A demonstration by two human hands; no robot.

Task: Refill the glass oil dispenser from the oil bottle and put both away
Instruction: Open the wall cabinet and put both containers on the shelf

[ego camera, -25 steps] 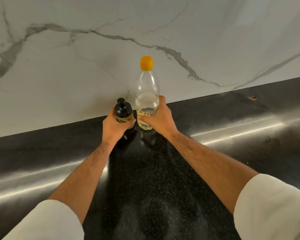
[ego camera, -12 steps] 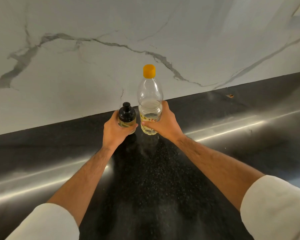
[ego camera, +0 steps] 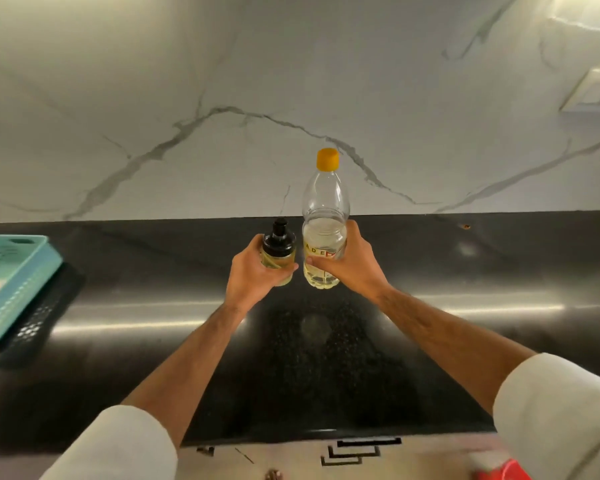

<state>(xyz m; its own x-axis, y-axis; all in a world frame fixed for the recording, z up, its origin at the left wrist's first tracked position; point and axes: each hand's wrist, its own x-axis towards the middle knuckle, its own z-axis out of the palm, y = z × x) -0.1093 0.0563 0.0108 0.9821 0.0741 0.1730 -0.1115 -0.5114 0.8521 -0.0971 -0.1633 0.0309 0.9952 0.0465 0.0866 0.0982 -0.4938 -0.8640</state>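
My left hand point(ego camera: 252, 275) is wrapped around the small glass oil dispenser point(ego camera: 278, 252), which has a black pump top and pale yellow oil inside. Right beside it, my right hand point(ego camera: 349, 263) grips the clear plastic oil bottle point(ego camera: 324, 216) low on its body. The bottle stands upright with an orange cap closed on top and oil filling roughly its lower third. Both containers are side by side over the black speckled countertop point(ego camera: 326, 358), near the marble backsplash. Whether their bases touch the counter is unclear.
A turquoise perforated basket point(ego camera: 11, 282) sits on a dark mat at the left edge of the counter. A white switch plate point(ego camera: 593, 95) is on the wall at upper right. The counter's front edge and a patterned floor show below, with a red object point(ego camera: 506, 474) at bottom right.
The view has pulled back and tilted, bringing the turquoise basket, switch plate and counter's front edge into sight. Both hands keep their grips on the dispenser and bottle, now farther from the backsplash.
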